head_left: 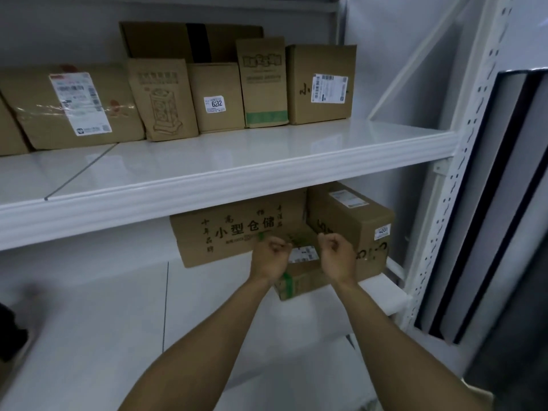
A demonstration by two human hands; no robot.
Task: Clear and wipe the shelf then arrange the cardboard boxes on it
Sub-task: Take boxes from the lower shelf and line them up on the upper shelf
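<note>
A white metal shelving unit [462,161] with perforated uprights fills the view, set against a pale wall. Dark flat panels [489,203] lean just beyond its right post.

The upper shelf [237,161] carries a row of cardboard boxes pushed to the back, so a wide glossy strip of board shows along its front edge and at its right end. From the left stand a large labelled box [74,108] lying on its long side, a box with a lantern drawing [163,99], a box with a 632 sticker [216,96], a tall green-banded box [264,81] and a square labelled box [321,84]. An open carton [166,40] stands behind them.

On the lower shelf [89,307], bare board runs left of the boxes. The wide printed box [231,235] lies with its long axis along the shelf, its lettered face turned forward. Touching its right end, the 4001 box [355,221] runs front to back, with its stickered end turned out to the right front. The small green-taped box [299,277] sits in front of both, near the shelf's front edge, with its labelled top up.

The left hand [268,256] and right hand [338,253] hover at either side of that small box. The fingers [280,247] of both are curled in. Whether they grip or touch the box cannot be told.
</note>
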